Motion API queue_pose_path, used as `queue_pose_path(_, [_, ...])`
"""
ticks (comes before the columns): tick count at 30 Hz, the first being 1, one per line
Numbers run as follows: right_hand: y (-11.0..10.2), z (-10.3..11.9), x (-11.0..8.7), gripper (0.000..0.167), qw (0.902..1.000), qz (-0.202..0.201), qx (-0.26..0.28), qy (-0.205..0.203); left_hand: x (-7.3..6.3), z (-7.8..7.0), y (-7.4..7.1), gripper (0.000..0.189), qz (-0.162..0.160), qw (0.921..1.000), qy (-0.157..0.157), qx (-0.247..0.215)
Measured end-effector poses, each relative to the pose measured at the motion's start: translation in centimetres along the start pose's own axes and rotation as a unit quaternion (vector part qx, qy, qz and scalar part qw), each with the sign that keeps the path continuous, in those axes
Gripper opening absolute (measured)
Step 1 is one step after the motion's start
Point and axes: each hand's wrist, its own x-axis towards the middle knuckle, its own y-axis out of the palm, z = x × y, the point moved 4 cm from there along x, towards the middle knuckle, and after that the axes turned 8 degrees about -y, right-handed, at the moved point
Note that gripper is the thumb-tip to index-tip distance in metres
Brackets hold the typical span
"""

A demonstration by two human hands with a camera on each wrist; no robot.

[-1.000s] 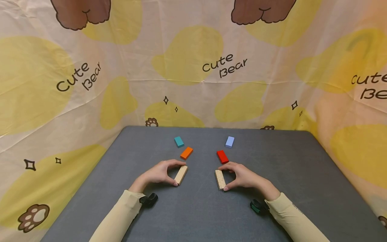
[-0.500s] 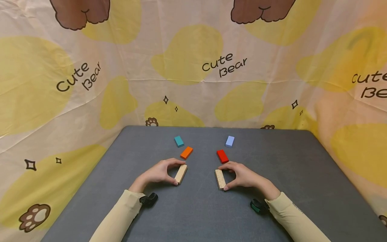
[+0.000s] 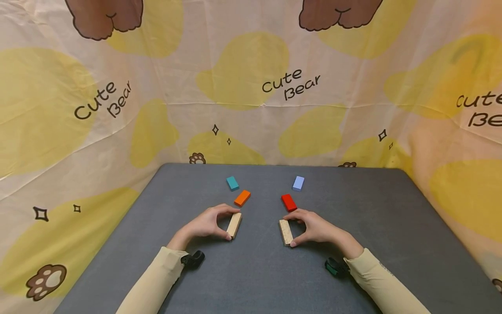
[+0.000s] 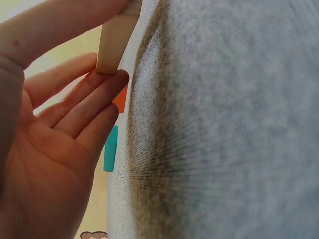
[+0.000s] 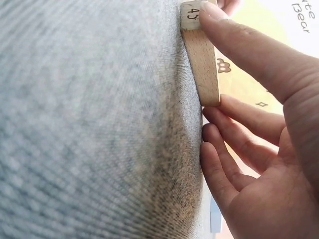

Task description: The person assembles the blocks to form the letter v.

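Note:
My left hand (image 3: 205, 222) pinches a plain wooden block (image 3: 234, 225) lengthwise, thumb at its near end and fingers at its far end. In the left wrist view that wooden block (image 4: 115, 42) spans from thumb to fingertips, close over the grey surface. My right hand (image 3: 315, 228) holds a second wooden block (image 3: 286, 232) the same way. The right wrist view shows the number 45 on the near end of this block (image 5: 202, 64). The two blocks lie apart, tilted toward each other at their far ends on the left one and away on the right one.
Beyond the hands lie an orange block (image 3: 242, 198) and a teal block (image 3: 232, 183) on the left, a red block (image 3: 289, 203) and a light blue block (image 3: 298, 183) on the right. The grey table (image 3: 259, 279) meets a printed cloth (image 3: 243, 87) at the back.
The left wooden block has turned slightly more upright in the head view, its far end shifting a little left with the fingers. The right hand and its block look unmoved.

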Motion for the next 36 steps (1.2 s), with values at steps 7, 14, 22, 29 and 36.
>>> queue_pose_path(7, [0.0,0.0,0.0,0.071,1.0000,-0.001,0.003,-0.001,-0.3,-0.1,-0.1,0.079,-0.012,0.9999,0.000,0.009])
queue_pose_path(14, [0.0,0.0,0.0,0.071,1.0000,-0.002,0.000,-0.001,-0.6,-0.2,-0.1,0.078,-0.016,0.9997,-0.019,-0.005])
queue_pose_path(22, [0.0,0.1,0.0,0.071,1.0000,-0.003,0.005,-0.001,-0.8,-0.5,-0.2,0.074,-0.021,0.9997,-0.008,-0.014])
queue_pose_path(29, [0.0,0.0,0.0,0.071,1.0000,-0.002,0.008,-0.004,-1.1,-1.0,-0.2,0.072,-0.025,0.9993,-0.012,-0.025])
queue_pose_path(36, [-0.1,0.2,0.1,0.071,0.9999,-0.003,0.009,-0.009,-1.2,-0.8,-0.2,0.072,-0.035,0.9993,-0.008,-0.014])
